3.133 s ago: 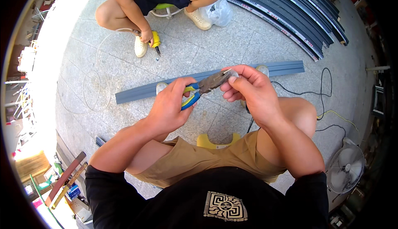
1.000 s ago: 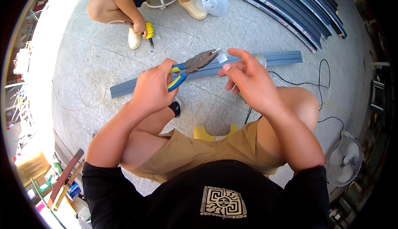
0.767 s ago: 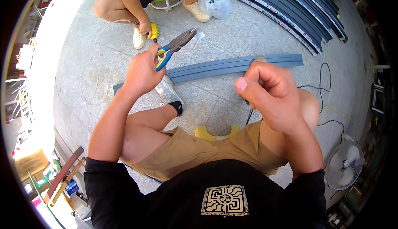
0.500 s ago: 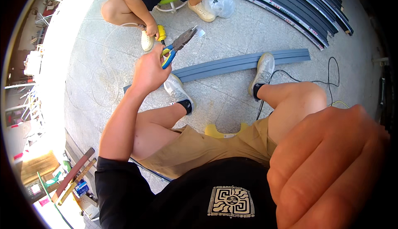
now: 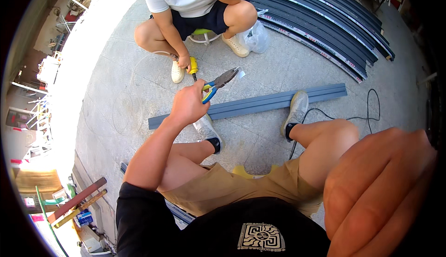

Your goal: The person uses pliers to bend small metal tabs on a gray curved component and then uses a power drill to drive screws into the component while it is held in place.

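Note:
My left hand [image 5: 189, 104] is wrapped round the blue-and-yellow handles of a pair of pliers [image 5: 219, 82], held out over the floor. A small pale, translucent piece [image 5: 241, 74] shows at the tip of the jaws. Below lies a long grey channelled profile [image 5: 260, 103], with my shoes resting against or on it. My right hand [image 5: 378, 182] is raised very close at the lower right. Its fingers are curled, and whatever they may hold is hidden.
Across from me a seated person's hand [image 5: 184, 63] grips a yellow power tool [image 5: 193, 65]. A clear plastic bag [image 5: 254, 38] sits by their shoe. Long dark profiles [image 5: 316, 29] are stacked at the back right. A black cable [image 5: 344, 117] runs over the floor.
The view has tilted upward, so more of the seated person shows. My left hand, still gripping the pliers, appears lower and farther right. My right hand sits slightly farther right and lower.

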`<state>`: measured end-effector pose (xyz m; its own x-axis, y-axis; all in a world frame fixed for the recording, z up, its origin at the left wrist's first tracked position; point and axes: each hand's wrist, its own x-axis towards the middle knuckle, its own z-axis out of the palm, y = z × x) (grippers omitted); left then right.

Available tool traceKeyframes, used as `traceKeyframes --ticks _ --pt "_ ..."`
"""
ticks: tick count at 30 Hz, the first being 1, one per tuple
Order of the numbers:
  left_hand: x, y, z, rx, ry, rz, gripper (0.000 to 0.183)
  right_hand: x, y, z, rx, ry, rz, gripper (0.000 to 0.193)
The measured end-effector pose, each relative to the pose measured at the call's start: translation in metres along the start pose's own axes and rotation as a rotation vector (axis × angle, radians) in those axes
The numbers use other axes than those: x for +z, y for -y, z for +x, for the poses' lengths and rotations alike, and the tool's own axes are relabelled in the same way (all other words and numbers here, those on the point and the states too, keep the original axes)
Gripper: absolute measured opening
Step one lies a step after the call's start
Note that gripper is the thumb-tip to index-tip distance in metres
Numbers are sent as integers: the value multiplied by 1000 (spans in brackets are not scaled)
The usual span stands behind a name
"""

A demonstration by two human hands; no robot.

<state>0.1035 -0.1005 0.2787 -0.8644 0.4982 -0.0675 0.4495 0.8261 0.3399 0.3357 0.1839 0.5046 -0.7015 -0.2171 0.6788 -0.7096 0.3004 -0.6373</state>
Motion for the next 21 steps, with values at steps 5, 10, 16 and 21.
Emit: traceKeyframes --ticks 5,10,16,21 --pt "2 -5 10 -20 51 16 36 -2 4 12 -28 2 -64 33" --pt "2 0 -4 -10 94 50 36 7 11 0 -44 -31 -82 32" --pt "9 4 2 -10 94 10 37 8 10 -2 -38 -19 -108 32" --pt "7 1 2 -1 65 16 38 11 10 6 -26 13 -95 32"
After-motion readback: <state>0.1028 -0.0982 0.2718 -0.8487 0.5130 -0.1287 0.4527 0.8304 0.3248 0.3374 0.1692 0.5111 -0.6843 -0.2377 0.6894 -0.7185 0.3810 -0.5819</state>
